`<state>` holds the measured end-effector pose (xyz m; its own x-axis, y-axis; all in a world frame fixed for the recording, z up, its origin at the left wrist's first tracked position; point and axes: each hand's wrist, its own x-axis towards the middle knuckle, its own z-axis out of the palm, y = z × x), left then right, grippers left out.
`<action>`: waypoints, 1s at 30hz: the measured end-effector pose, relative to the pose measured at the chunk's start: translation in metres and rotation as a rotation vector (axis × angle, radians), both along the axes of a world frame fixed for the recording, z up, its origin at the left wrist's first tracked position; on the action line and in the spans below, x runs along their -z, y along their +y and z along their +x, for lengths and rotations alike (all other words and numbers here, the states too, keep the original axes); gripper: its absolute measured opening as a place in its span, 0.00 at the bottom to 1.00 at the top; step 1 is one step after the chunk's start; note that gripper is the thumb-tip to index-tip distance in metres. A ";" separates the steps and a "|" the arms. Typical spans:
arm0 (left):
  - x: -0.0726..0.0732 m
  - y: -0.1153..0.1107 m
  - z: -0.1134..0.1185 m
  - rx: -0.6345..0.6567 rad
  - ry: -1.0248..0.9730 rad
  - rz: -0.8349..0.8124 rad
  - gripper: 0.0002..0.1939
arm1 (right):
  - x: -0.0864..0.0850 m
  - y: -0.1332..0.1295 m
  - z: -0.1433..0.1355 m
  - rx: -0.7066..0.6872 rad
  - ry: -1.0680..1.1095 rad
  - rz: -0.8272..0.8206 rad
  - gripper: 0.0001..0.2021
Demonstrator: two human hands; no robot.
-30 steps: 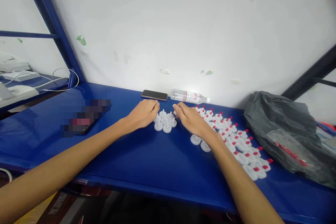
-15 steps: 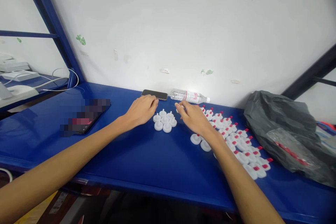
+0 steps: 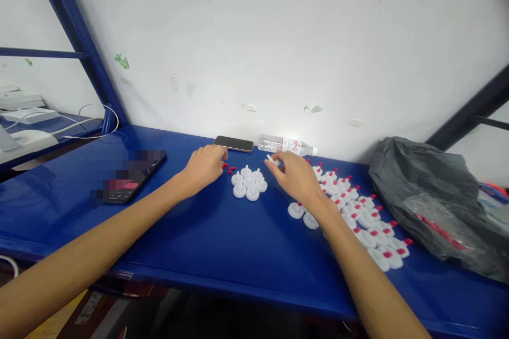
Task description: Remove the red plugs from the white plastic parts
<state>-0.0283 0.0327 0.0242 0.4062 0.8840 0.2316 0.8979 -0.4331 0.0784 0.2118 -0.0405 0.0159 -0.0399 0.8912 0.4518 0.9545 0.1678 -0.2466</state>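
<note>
Several small red caps [image 3: 232, 170] lie on the blue table, and my left hand [image 3: 207, 168] is over their left side with its fingers bent down. Whether it grips a cap is hidden. My right hand [image 3: 292, 172] pinches a white nozzle lid [image 3: 272, 160] between thumb and fingers, its narrow tip pointing up and left. Between the hands stands a cluster of white lids [image 3: 250, 183] with bare tips. Right of and partly under my right forearm, many white lids with red caps [image 3: 350, 198] are spread in rows.
A phone [image 3: 233, 143] and a clear bottle [image 3: 286, 145] lie along the wall. Another phone [image 3: 137, 180] is at the left. A dark plastic bag [image 3: 425, 185] holding a clear bag of red pieces sits at the right of the blue table [image 3: 222, 243].
My left hand has moved left and slightly down, uncovering the red caps. My right hand has barely moved, and the white lid in it shows more clearly.
</note>
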 end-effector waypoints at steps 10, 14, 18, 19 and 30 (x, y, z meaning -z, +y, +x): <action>-0.001 -0.003 0.003 -0.039 0.036 -0.061 0.11 | 0.002 0.002 0.000 0.012 -0.039 -0.016 0.13; 0.002 -0.001 0.003 -0.030 0.041 -0.083 0.10 | 0.002 0.001 0.000 0.009 -0.045 -0.029 0.13; 0.004 0.001 0.002 -0.008 0.033 -0.094 0.09 | 0.000 0.000 -0.001 0.005 -0.043 -0.044 0.12; 0.004 0.001 0.002 -0.002 0.029 -0.095 0.09 | 0.000 0.000 -0.001 0.006 -0.042 -0.047 0.11; -0.001 -0.008 0.011 0.118 -0.150 0.051 0.17 | -0.007 -0.007 -0.008 -0.159 0.175 -0.058 0.17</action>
